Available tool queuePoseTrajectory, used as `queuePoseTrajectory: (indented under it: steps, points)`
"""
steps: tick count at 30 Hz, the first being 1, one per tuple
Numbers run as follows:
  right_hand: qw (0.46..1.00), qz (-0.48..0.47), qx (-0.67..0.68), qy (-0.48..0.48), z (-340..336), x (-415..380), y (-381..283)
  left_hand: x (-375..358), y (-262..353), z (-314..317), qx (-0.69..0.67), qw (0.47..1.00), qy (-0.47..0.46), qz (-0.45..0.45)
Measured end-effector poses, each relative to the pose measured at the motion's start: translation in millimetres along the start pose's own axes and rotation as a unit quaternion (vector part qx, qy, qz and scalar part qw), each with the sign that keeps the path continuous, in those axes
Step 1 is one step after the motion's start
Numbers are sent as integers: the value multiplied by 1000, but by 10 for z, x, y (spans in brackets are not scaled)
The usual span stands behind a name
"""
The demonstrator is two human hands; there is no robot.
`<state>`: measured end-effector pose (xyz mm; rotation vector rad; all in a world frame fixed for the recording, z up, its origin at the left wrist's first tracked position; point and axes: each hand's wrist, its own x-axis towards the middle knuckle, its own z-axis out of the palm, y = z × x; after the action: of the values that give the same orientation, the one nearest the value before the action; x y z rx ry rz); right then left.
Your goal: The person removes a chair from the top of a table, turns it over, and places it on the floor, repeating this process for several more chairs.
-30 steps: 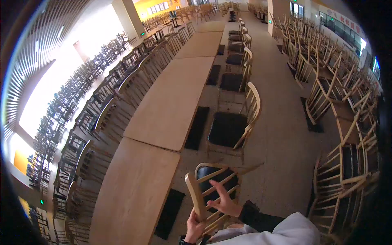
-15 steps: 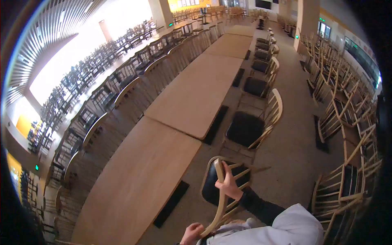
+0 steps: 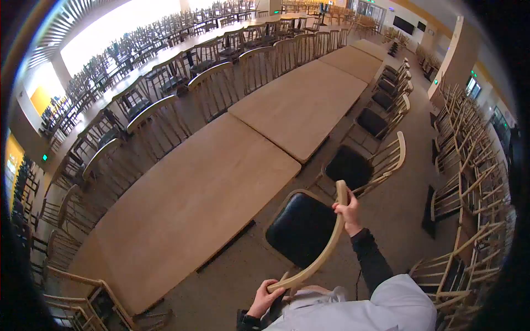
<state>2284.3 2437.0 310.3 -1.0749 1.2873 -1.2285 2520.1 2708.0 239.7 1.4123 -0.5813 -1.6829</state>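
A wooden chair with a black padded seat [image 3: 301, 229] stands in front of me, its seat close to the long edge of the near table [image 3: 182, 220]. My right hand [image 3: 348, 212] is closed around the far end of the chair's curved top rail [image 3: 326, 251]. At the near end of the same rail, my left hand [image 3: 265, 298] is wrapped over the wood. The rail lies between me and the seat. My sleeve and body hide part of the chair's back and legs.
Beyond the held chair, another black-seated chair [image 3: 349, 167] heads a row along the table's right side. Spindle-back chairs [image 3: 157, 124] line the left side. Stacked chairs [image 3: 464, 187] flank the aisle [image 3: 397, 226] on the right. More chairs [image 3: 94, 303] stand at the lower left.
My view has swung, so the tables sit differently in it. The held chair's seat now shows whole beyond the rail and closer to the table edge. Both hands stay on the rail.
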Motion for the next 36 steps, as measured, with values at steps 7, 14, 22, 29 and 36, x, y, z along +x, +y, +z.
queuePoseTrajectory:
  steps: [7, 14, 22, 29, 36]
  points:
    - [992, 67, 88, 62, -792, 132, 646, 435, -308, 183, 179, 982, 16, 61]
    - [989, 98, 91, 59, -1525, 296, 1093, 681, -620, 667, 235, 970, 24, 62]
    - [978, 140, 134, 78, -2153, 590, 1424, 804, -636, 1270, 214, 975, -48, 45]
    - [974, 153, 80, 144, -2038, 570, 1342, 849, -670, 1340, 164, 983, -70, -31]
    - [989, 125, 57, 50, -2215, 720, 1530, 857, -853, 1275, 181, 983, -6, 37]
